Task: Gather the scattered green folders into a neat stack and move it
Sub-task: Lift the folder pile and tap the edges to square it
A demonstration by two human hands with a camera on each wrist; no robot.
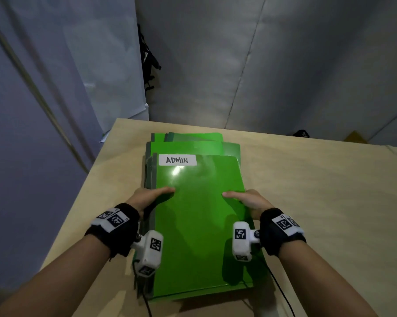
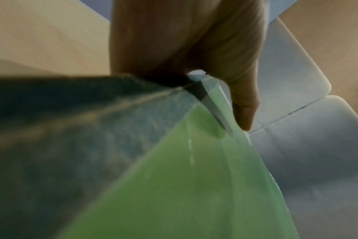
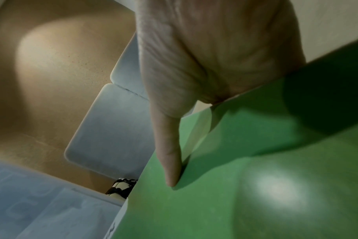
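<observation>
A stack of green folders [image 1: 199, 225] lies lengthwise in front of me over the tan table [image 1: 318, 191]. The top one bears a white label [image 1: 177, 160] reading ADMIN. Lower folders [image 1: 193, 143] stick out unevenly at the far end. My left hand [image 1: 151, 197] grips the stack's left edge, thumb on the top cover; the left wrist view shows that thumb [image 2: 245, 110] on the green cover [image 2: 184, 186]. My right hand [image 1: 245, 200] grips the right edge the same way, its thumb [image 3: 170, 153] pressed on the cover [image 3: 245, 177]. The other fingers are hidden under the stack. Whether the stack rests on the table I cannot tell.
Grey sheeting [image 1: 284, 65] closes off the back and the left. A small black object [image 1: 303, 133] and a yellow one [image 1: 355, 137] sit at the table's far right edge. Black gear [image 1: 148, 58] hangs in the gap behind. The table's left edge [image 1: 83, 191] runs close to the stack.
</observation>
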